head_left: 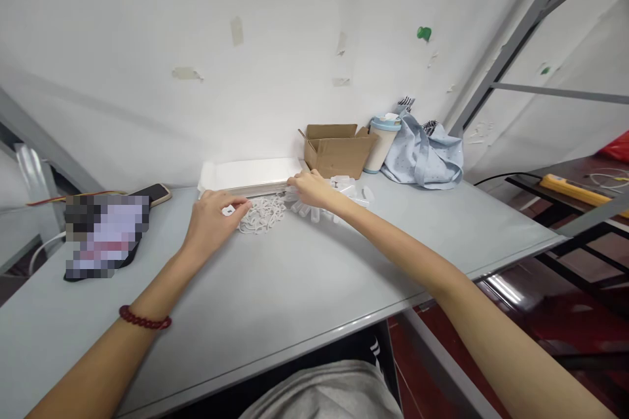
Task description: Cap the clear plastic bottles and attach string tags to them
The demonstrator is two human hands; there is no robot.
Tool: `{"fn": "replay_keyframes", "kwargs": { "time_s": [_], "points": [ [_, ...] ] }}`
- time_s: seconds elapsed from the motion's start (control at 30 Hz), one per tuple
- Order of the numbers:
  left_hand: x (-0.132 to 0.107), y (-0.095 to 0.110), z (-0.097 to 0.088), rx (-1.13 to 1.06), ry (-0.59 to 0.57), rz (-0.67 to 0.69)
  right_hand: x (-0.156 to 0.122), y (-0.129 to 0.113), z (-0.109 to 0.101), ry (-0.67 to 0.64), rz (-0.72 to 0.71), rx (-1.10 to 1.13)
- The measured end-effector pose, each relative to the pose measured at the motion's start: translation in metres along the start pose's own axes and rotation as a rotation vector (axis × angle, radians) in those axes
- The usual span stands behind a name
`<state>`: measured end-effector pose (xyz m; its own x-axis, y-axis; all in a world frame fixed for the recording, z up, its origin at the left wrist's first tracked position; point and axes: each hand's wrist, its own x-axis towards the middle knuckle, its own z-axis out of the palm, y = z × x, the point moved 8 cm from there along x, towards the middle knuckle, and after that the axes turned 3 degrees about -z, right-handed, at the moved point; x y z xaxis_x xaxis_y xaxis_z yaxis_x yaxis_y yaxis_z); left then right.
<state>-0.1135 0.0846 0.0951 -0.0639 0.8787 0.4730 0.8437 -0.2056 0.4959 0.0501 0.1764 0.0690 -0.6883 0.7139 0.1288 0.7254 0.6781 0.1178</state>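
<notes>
My left hand is curled at the left side of a pile of small white plastic parts. Between its thumb and fingers shows a small white piece with a dark mark. My right hand reaches over a heap of clear plastic pieces, some tube-shaped. Its fingers are bent together, and what they grip, if anything, is hidden. Behind both hands lies a flat white stack of boxes or trays, its front edge close to the right fingertips.
An open cardboard box, a blue-lidded cup and a light blue cloth bag stand along the wall. A phone and a blurred-out item lie at left on the grey table. Metal frame posts rise at both sides.
</notes>
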Motion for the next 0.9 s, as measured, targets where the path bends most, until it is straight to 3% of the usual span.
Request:
{"fn": "replay_keyframes", "kwargs": {
  "time_s": [0.13, 0.33, 0.43, 0.57, 0.9],
  "points": [
    [-0.001, 0.003, 0.0, -0.067, -0.016, -0.045, -0.006, -0.001, -0.005, 0.062, -0.03, 0.042],
    [-0.013, 0.022, -0.01, -0.286, -0.013, -0.111, -0.061, -0.019, -0.035, 0.486, -0.063, 0.541],
    [-0.022, 0.037, -0.016, -0.312, -0.017, -0.099, -0.09, -0.032, -0.042, 0.585, -0.116, 0.676],
    [-0.028, 0.042, -0.014, -0.33, -0.058, -0.124, -0.106, -0.041, -0.047, 0.634, -0.157, 0.724],
    [-0.031, 0.052, -0.005, -0.311, -0.2, -0.055, -0.109, -0.055, -0.053, 0.646, -0.266, 0.649]
  ]
}}
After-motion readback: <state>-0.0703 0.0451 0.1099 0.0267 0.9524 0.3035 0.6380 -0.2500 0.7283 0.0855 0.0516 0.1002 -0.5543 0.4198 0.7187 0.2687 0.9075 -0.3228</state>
